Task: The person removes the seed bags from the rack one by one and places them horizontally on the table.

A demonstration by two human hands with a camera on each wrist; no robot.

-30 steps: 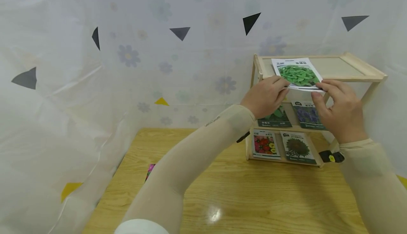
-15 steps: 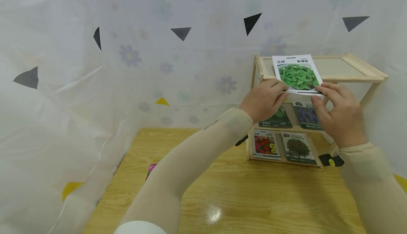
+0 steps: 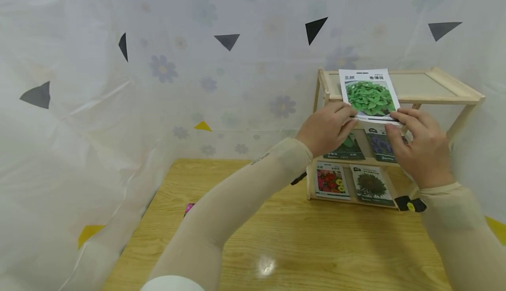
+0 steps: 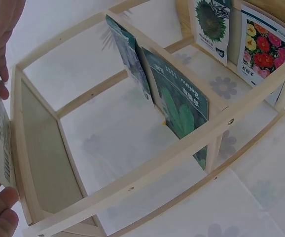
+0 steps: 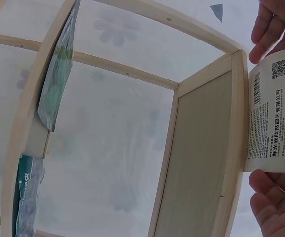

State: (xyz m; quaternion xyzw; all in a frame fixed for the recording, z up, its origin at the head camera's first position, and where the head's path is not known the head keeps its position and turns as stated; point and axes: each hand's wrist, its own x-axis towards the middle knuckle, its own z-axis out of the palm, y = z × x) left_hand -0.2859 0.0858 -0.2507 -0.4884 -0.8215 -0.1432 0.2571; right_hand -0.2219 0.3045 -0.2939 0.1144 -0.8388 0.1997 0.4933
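Observation:
A white seed packet (image 3: 370, 93) with a picture of green leaves lies tilted at the left front of the wooden rack's top shelf (image 3: 427, 83). My left hand (image 3: 326, 125) pinches its lower left corner between thumb and fingers. At the lower right corner, my right hand (image 3: 424, 143) pinches it the same way. Printed text, a barcode and a QR code show on the packet's back (image 5: 273, 113) in the right wrist view, where the packet sits against the rack's front rail (image 5: 237, 113).
Lower tiers hold a leafy green packet (image 4: 177, 101), a purple-flower packet (image 3: 381, 145), a red-and-yellow flower packet (image 3: 331, 180) and a sunflower packet (image 3: 371, 184). A pink-cornered item (image 3: 189, 208) lies on the wooden table (image 3: 300, 242), partly behind my left arm. A patterned sheet (image 3: 237, 84) hangs behind.
Both hands have lowered slightly, bringing the packet's near edge down over the shelf's front. The packet's face now tilts more toward me. The rack's other packets stay put.

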